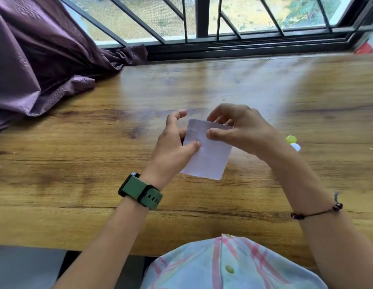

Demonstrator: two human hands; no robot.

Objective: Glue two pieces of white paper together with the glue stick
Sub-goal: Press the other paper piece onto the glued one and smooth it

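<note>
A purple curtain (39,55) hangs at far left, its hem spilling onto the wooden counter (98,163) below the barred window (202,21). The counter runs the full width of the view.

Left of centre, the left hand (173,149) is raised above the counter, with a green-strapped watch (140,190) on its wrist. Its thumb presses on the front of the white paper (206,155) near the left edge, and its fingers curl behind the sheet, so the grip is a pinch on the paper. The forefinger arches free above the top corner.

The paper is held in the air between both hands, tilted, its lower corner pointing toward the person. Whether it is one sheet or two laid together cannot be told. No writing shows on it.

The right hand (242,130) pinches the paper's upper right part, thumb on the front and fingers bent behind. A dark cord bracelet (319,211) circles that wrist.

Just beyond the right forearm, a small yellow-green and white thing (293,142) lies on the counter, partly hidden and blurred; no label is readable. A red object (367,47) sits at the far right by the window.

At bottom, a pale plaid shirt (233,265).
</note>
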